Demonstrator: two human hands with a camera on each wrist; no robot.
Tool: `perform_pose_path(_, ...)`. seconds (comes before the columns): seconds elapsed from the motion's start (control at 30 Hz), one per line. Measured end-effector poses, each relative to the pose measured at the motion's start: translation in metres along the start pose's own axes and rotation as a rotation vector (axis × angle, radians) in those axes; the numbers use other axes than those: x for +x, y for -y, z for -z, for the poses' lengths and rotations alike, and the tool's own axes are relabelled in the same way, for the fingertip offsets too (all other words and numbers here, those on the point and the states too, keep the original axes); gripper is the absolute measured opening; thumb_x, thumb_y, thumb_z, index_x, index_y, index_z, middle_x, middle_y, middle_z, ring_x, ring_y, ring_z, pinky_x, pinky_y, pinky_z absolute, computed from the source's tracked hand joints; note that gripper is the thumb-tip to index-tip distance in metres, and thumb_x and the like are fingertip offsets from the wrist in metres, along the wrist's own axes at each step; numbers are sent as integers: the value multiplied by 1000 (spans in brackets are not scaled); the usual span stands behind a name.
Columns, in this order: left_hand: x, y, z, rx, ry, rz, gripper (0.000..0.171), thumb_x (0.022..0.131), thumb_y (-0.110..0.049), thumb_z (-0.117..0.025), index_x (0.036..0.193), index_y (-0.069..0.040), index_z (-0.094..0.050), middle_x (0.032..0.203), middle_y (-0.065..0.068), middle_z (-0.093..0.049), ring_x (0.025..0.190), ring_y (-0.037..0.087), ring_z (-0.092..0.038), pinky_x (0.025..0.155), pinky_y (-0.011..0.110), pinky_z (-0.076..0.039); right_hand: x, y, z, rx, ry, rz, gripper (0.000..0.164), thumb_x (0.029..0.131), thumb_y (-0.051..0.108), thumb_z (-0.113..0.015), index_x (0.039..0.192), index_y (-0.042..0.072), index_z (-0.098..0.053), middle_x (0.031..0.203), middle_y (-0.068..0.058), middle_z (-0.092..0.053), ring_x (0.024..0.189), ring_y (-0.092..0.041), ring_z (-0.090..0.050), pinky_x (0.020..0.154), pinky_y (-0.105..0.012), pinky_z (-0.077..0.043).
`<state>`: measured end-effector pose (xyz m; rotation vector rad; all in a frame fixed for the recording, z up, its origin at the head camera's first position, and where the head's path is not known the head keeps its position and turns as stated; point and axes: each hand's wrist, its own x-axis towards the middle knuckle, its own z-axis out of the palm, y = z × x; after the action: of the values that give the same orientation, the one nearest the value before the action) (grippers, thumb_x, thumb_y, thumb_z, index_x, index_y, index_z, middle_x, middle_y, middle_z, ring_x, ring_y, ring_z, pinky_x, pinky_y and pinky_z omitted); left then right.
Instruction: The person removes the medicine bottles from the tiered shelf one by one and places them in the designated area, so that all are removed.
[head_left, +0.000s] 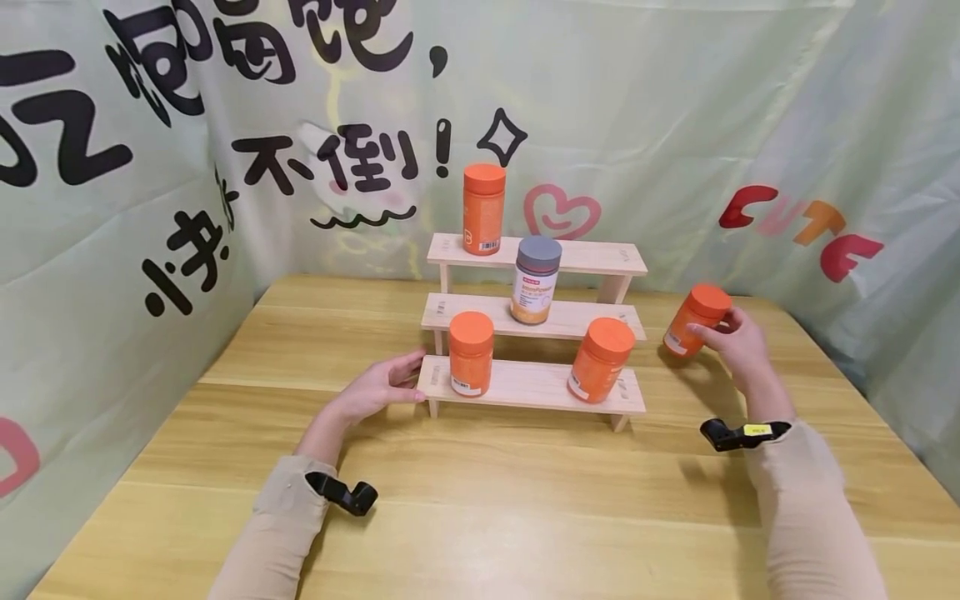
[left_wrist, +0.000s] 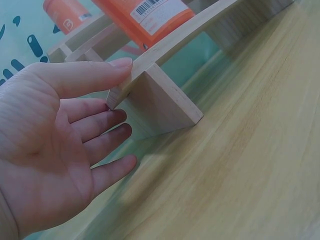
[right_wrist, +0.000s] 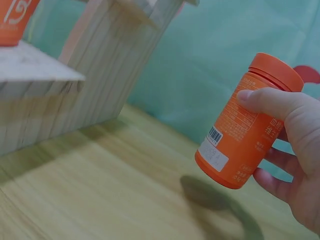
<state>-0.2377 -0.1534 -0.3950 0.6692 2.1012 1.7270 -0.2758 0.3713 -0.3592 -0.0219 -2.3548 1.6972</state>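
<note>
My right hand [head_left: 738, 342] grips an orange bottle [right_wrist: 245, 122] with an orange lid, thumb across its printed side. It is tilted and held just above the table, right of a three-step wooden display rack [head_left: 525, 385]. At the rack's lower left end is my left hand [head_left: 378, 387]. In the left wrist view, its thumb [left_wrist: 112, 75] lies on the end of the bottom step, with the other fingers spread behind and below. Two orange bottles, one left [head_left: 471, 354] and one right [head_left: 600, 362], stand on that bottom step.
A grey-lidded bottle [head_left: 536, 282] with a white label stands on the middle step. On the top step, toward the left, is another orange bottle [head_left: 483, 210]. A printed cloth [head_left: 645, 108] hangs behind the wooden table [head_left: 510, 508].
</note>
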Motion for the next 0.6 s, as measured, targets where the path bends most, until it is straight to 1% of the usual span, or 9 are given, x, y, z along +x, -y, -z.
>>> perform_pose_path(0.07, 0, 0, -1, -2, 1, 1, 79, 85, -4, -65, 143, 10, -14, 149, 26, -16, 135, 39, -20, 109, 48, -19, 0, -6, -1, -44, -3, -10, 34, 84, 19, -69, 108, 31, -48, 97, 20, -49, 87, 5, -48, 69, -6, -45)
perform_pose_path(0.13, 0, 0, -2, -3, 3, -1, 79, 85, -4, -65, 143, 11, -13, 149, 26, -16, 135, 39, -20, 109, 48, -19, 0, -10, -1, -81, -7, -18, 38, 85, 22, -68, 117, 24, -48, 98, 21, -47, 87, 5, -47, 70, -6, -43)
perform_pose_path(0.23, 0, 1, -1, -7, 6, -4, 79, 85, -4, -65, 143, 11, -13, 148, 27, -16, 135, 40, -20, 109, 48, -19, 0, -12, -2, -111, -13, -28, 51, 85, 25, -68, 128, 11, -44, 100, 20, -45, 87, 4, -46, 71, -6, -40)
perform_pose_path(0.27, 1, 1, -1, -9, 7, -5, 79, 85, -4, -64, 143, 11, -13, 148, 27, -16, 135, 40, -20, 109, 48, -19, 0, -12, -2, -120, -17, -30, 56, 85, 26, -68, 130, 6, -42, 100, 20, -44, 87, 4, -45, 71, -6, -40)
perform_pose_path(0.3, 1, 1, -1, -9, 7, -5, 79, 85, -4, -65, 143, 11, -12, 148, 27, -16, 135, 40, -20, 109, 48, -19, 1, -13, -2, -125, -20, -30, 58, 84, 27, -69, 131, 5, -42, 100, 20, -44, 87, 4, -45, 71, -6, -39)
perform_pose_path(0.43, 1, 0, 0, -5, 3, -3, 80, 85, -5, -65, 143, 11, -13, 149, 26, -17, 135, 39, -20, 109, 48, -19, 2, -16, -3, -123, -24, -20, 55, 84, 26, -69, 129, 8, -44, 98, 21, -45, 86, 5, -46, 71, -6, -40)
perform_pose_path(0.5, 0, 0, 0, -2, 0, -2, 80, 85, -5, -65, 143, 11, -13, 148, 26, -17, 135, 39, -21, 109, 48, -19, 2, -18, -3, -122, -25, -17, 47, 84, 24, -69, 124, 14, -47, 97, 22, -45, 86, 5, -46, 71, -6, -39)
perform_pose_path(0.6, 1, 1, 1, -2, 3, -5, 80, 84, -4, -66, 143, 11, -13, 148, 27, -18, 135, 39, -21, 108, 48, -19, 1, -20, -4, -132, -19, -21, 43, 84, 24, -70, 120, 19, -47, 95, 23, -46, 86, 6, -45, 71, -6, -39)
